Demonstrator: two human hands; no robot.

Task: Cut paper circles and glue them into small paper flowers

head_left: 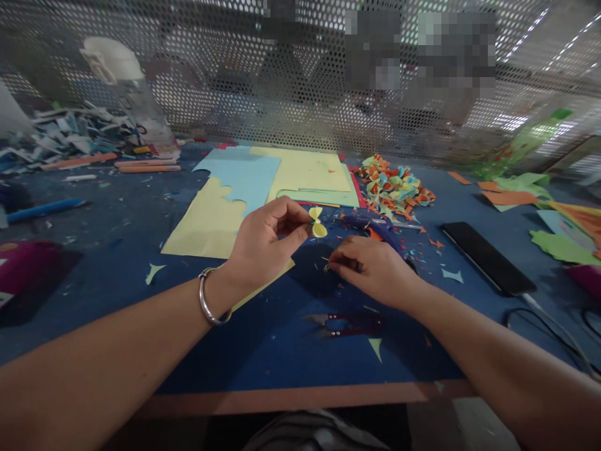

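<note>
My left hand (265, 241), wearing a silver bangle (205, 299), pinches a small yellow paper bow (318, 223) between thumb and fingertips, raised above the blue table. To its right, my right hand (370, 266) is closed at the fingertips, low over the table near some thin yellowish slivers (325, 267). Whatever it grips is too small to make out. Dark red thread snips (375, 323) lie in front of the hands. Behind the right hand rests a purple glue gun (370, 223). Cut yellow paper (201, 219) lies behind and under my left hand.
A heap of colourful paper bows (392, 185) sits at the back, beside blue paper (248, 172). A black phone (486, 257) with a cable lies right. A clear bottle (150, 113) stands back left against a perforated metal screen (225, 75). Paper scraps (563, 244) lie far right.
</note>
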